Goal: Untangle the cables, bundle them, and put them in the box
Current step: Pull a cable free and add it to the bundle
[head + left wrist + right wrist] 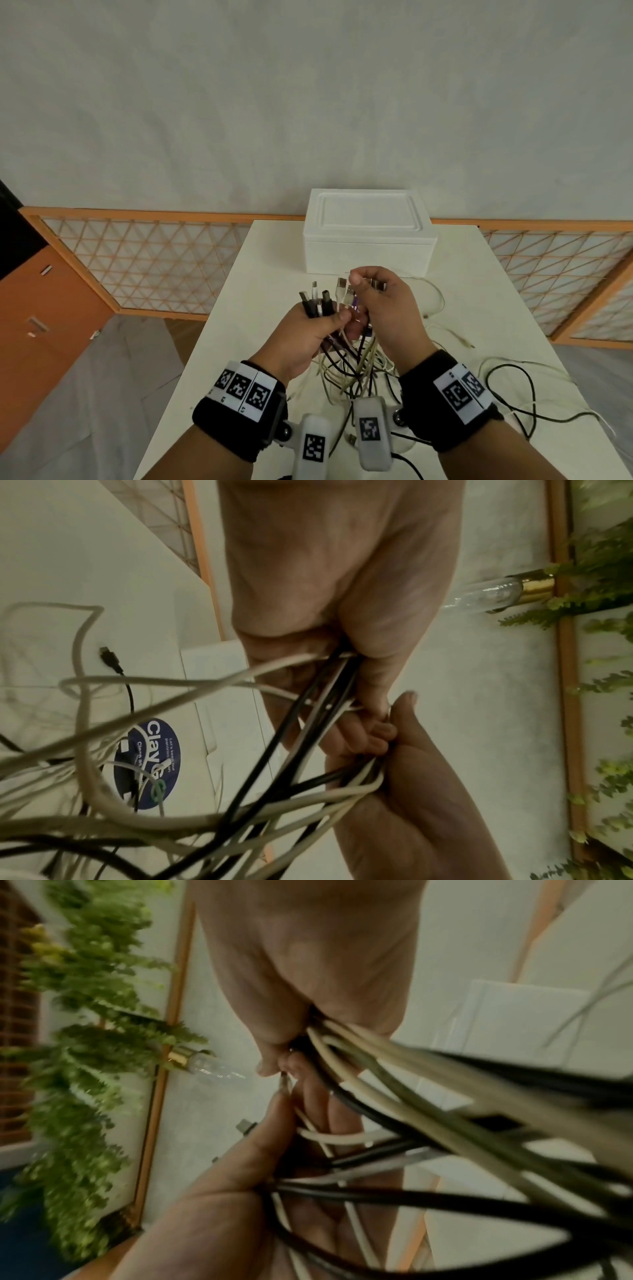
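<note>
Both hands are raised above the white table (260, 308), close together. My left hand (308, 329) grips a bunch of black and white cables (317, 303) with their USB plugs pointing up. My right hand (383, 305) holds another bunch of cable ends, its thumb and forefinger pinching near the plugs (342, 284). From both fists the cables hang down in a tangled mass (349, 370) onto the table. The left wrist view shows black and pale cables (308, 710) running out of the left fist (342, 615). The closed white foam box (368, 233) stands behind the hands.
Loose black and white cables (513, 394) trail over the table's right side. A thin white cable (442, 325) lies near the box. Orange lattice panels (144, 260) stand behind and beside the table. The table's left edge drops to a grey floor.
</note>
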Motion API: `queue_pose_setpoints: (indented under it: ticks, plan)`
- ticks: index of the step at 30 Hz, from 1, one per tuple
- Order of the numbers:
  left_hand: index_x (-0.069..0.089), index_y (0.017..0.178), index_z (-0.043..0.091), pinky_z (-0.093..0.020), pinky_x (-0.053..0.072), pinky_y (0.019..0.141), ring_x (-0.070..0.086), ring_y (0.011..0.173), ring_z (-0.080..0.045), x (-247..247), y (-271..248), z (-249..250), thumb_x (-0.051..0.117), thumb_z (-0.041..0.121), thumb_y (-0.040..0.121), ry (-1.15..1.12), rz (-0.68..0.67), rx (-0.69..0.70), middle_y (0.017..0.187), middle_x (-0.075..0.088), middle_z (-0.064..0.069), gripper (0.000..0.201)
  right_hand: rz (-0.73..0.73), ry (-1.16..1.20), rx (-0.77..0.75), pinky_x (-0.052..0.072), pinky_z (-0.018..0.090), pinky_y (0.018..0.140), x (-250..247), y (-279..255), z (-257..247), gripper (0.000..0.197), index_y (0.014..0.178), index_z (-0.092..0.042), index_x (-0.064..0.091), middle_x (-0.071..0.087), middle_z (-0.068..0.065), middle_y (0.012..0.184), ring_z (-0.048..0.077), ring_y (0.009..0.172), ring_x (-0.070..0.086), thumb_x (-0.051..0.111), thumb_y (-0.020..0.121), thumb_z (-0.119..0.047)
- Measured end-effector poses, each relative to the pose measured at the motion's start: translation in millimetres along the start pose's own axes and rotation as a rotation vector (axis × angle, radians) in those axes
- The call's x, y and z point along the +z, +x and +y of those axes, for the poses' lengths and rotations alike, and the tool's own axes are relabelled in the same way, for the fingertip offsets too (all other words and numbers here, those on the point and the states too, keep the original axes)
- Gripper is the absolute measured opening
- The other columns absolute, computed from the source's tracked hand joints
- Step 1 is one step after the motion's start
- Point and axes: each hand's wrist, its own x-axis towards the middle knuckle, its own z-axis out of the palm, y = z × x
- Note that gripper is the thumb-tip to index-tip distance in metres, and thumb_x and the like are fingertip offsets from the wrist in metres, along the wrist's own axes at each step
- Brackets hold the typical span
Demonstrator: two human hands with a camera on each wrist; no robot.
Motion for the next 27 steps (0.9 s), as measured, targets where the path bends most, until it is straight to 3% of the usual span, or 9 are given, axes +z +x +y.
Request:
queue_pose_setpoints:
  ticks: [4,8,12,15,18,22,24,27]
  plan:
    - [0.072,0.09,0.01,-0.04,0.052,0.078,0.067,0.077,-0.026,-2,-3,1,0.062,0.009,0.091,0.129,-0.016,0.05,0.079,0.071,-0.012,0.01,-0.081,-0.103,0.033,0.044,0.025,0.04,4,0,-2,0.028,0.094,-0.011,0.059,0.061,0.006,0.05,0.024,0.037,0.052,0.079,0.075,-0.018]
    - [0.07,0.101,0.007,-0.038,0.054,0.083,0.069,0.089,-0.031,-6,-4,0,0.067,0.009,0.088,0.2,-0.077,0.044,0.091,0.072,-0.017,0.013,-0.146,-0.165,0.013,0.047,0.029,0.04,1,-1,-2,0.023,0.088,-0.006,0.064,0.062,0.019,0.063,0.028,0.043,0.054,0.081,0.073,-0.012]
    - [0.07,0.096,0.01,-0.038,0.055,0.087,0.07,0.093,-0.029,-7,-6,3,0.065,0.008,0.088,0.15,-0.108,-0.014,0.093,0.073,-0.013,0.01,-0.14,-0.137,-0.031,0.047,0.03,0.041,-1,-5,-3,0.02,0.078,-0.006,0.059,0.057,0.006,0.056,0.025,0.04,0.052,0.077,0.077,-0.013]
    - [0.073,0.078,0.016,-0.037,0.054,0.079,0.068,0.086,-0.028,-7,-6,4,0.061,0.008,0.09,0.091,-0.079,-0.018,0.088,0.071,-0.016,0.019,-0.08,-0.063,-0.04,0.044,0.028,0.044,-1,-8,-4,0.025,0.084,-0.003,0.052,0.052,0.015,0.053,0.025,0.037,0.05,0.072,0.082,-0.018]
    - [0.07,0.081,0.011,-0.03,0.054,0.066,0.07,0.083,-0.028,-4,-6,4,0.061,0.003,0.089,0.059,-0.027,-0.008,0.084,0.072,-0.014,0.014,-0.072,-0.042,-0.059,0.044,0.027,0.043,1,-9,-5,0.023,0.087,0.0,0.054,0.053,0.009,0.055,0.023,0.038,0.05,0.071,0.084,-0.015]
    - [0.071,0.083,0.013,-0.025,0.053,0.06,0.07,0.077,-0.022,2,-6,7,0.061,-0.001,0.088,0.046,-0.014,0.022,0.079,0.073,-0.009,0.018,-0.079,-0.067,-0.076,0.046,0.024,0.042,1,-7,-8,0.008,0.084,-0.007,0.063,0.054,0.0,0.058,0.017,0.042,0.05,0.071,0.083,-0.011]
    - [0.073,0.086,0.018,-0.03,0.055,0.067,0.07,0.075,-0.021,5,-6,7,0.062,-0.003,0.087,0.037,-0.009,0.036,0.078,0.073,-0.008,0.024,-0.073,-0.091,-0.087,0.044,0.022,0.041,-2,-5,-8,0.006,0.087,-0.011,0.065,0.055,-0.002,0.06,0.017,0.041,0.049,0.071,0.084,-0.01]
    - [0.071,0.1,0.014,-0.034,0.054,0.072,0.068,0.075,-0.022,9,-4,4,0.064,-0.001,0.087,0.078,-0.001,0.052,0.081,0.072,-0.009,0.022,-0.05,-0.303,-0.137,0.047,0.023,0.049,0,-4,-4,0.009,0.089,-0.021,0.065,0.06,-0.008,0.065,0.013,0.047,0.054,0.072,0.083,-0.016]
